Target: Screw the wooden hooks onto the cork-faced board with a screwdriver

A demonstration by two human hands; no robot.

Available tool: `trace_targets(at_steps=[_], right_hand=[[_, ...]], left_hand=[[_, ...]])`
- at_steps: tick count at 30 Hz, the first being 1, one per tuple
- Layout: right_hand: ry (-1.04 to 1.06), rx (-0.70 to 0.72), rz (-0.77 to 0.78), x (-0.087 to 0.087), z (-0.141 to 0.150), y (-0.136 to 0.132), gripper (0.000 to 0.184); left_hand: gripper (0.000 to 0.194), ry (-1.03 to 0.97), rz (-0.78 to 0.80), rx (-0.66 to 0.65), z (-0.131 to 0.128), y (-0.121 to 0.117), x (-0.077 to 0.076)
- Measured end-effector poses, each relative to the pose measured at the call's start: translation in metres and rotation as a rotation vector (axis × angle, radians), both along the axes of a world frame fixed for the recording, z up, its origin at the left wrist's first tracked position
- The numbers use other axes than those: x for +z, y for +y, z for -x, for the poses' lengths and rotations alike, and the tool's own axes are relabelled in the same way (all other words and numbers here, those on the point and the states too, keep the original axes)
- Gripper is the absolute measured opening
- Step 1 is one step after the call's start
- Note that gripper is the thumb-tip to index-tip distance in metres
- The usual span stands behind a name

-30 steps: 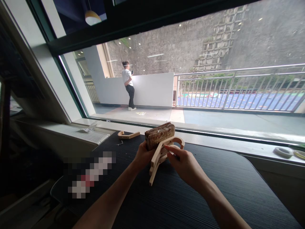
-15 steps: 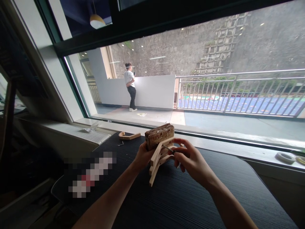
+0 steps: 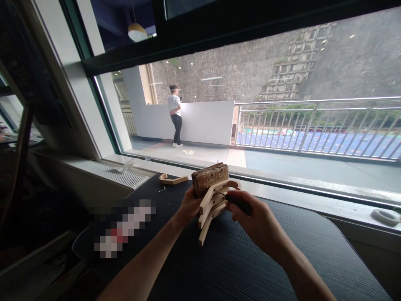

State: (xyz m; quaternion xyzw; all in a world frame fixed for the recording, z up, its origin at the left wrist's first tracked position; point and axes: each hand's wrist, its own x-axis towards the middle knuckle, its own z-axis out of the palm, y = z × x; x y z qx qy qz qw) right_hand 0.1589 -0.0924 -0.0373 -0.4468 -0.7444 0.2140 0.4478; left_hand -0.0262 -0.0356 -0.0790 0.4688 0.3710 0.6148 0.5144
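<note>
My left hand (image 3: 190, 205) is closed on a brown, rough-surfaced wooden block (image 3: 210, 179), gripping its near left end above the table. Several pale wooden hooks (image 3: 207, 204) lie along the block's near side, their straight ends pointing down toward me. In my right hand (image 3: 250, 213) is a screwdriver (image 3: 239, 203) with a dark handle. Its thin shaft points left, and the tip meets the uppermost hook near its bend. Whether a screw sits under the tip is too small to tell. My left fingers are partly hidden behind the block and hooks.
Another wooden hook (image 3: 173, 179) lies at the table's far left, with small screws (image 3: 161, 189) beside it. A blurred-out item (image 3: 125, 230) rests on the black table (image 3: 282, 259). A tape roll (image 3: 386, 217) sits on the right sill. Beyond the window stands a person (image 3: 175, 115).
My right fingers opened around the screwdriver half a second ago and are now wrapped round its handle again. My left hand still holds the block. The whole view has shifted slightly.
</note>
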Motion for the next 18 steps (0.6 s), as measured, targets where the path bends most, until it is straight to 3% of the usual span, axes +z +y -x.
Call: trace_targets(at_steps=[6,9,13,18], right_hand=[[-0.331,-0.040,-0.346,-0.002,0.001,0.000,0.021],[-0.407,-0.104,-0.413,-0.002,-0.005,0.002,0.021],[-0.383,-0.125,-0.343,-0.002,-0.009,0.004,0.022],[-0.107,-0.153,-0.063,-0.011,-0.003,0.010,0.022]], left_hand=[[0.041,0.040,0.012,-0.005,0.005,0.002,-0.001],[0.039,0.039,0.012,-0.010,0.005,0.001,-0.001],[0.036,0.030,0.010,-0.033,0.003,0.000,0.000],[0.031,0.022,0.008,-0.045,0.003,0.001,-0.002]])
